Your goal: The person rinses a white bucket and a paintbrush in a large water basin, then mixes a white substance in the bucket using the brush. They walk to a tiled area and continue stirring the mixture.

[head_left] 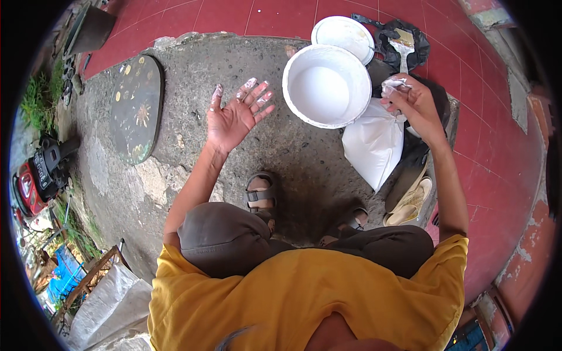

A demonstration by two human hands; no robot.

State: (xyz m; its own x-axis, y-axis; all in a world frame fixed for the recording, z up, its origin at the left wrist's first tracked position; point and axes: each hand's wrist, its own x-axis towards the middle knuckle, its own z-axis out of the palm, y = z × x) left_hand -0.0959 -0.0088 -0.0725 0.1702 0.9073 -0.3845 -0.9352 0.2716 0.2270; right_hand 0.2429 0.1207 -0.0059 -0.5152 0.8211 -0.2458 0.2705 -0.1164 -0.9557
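My left hand (235, 120) is held palm up over the concrete, fingers spread, with white smears on its fingertips and nothing in it. With bent fingers, my right hand (417, 105) grips the gathered neck of a white plastic bag (374, 146), which hangs down full and tapers to a corner. White material shows at the fingertips of that hand too. Between the hands stands a round white bucket (326, 88) with smooth white contents, probably paint. Its round white lid (344, 36) lies just behind, partly covered by the bucket's rim.
A paintbrush (404, 48) with a white handle rests on black plastic (420, 55) at the far right. Sandals (413, 202) lie near my right knee. An oval dark slab (136, 108) leans at left. Red tiles (281, 16) border the rough concrete; a red motorcycle (36, 175) stands far left.
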